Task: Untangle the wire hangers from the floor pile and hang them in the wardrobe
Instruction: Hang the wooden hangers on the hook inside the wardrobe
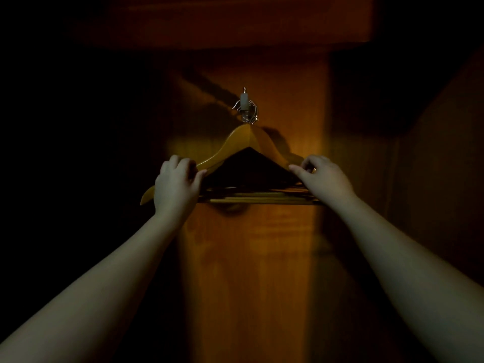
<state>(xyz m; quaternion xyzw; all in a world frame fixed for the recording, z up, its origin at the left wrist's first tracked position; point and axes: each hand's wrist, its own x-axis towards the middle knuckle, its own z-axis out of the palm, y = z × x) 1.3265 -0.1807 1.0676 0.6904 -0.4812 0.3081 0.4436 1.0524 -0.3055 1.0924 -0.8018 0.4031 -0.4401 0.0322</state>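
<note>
Hanging from a small hook [245, 102] on the wardrobe's back panel [251, 244], the hangers [237, 142] sit bunched together, their metal hook wires crowded over the same peg. They look wooden, yellow-brown, with sloping shoulders and several crossbars stacked close along the bottom; the light is too dim to count them. The front one's left shoulder tip pokes out below and to the left of the left hand [175, 184].

That hand grips the left shoulder of the bunch, fingers curled over the top edge and thumb pressed in from the inner side. The right hand [322, 176] is at the right shoulder, fingers bent, with the forefinger and thumb reaching toward the wood near the end of the arm; they appear to pinch it, though shadow hides the exact contact. Both forearms reach up from the lower corners, bare.

A warm patch of light falls on the panel behind the hangers and throws their shadow up and to the left of the hook. A shelf [209, 24] or top board crosses above. The wardrobe's right wall [432, 179] is barely lit, and the left side is black.
</note>
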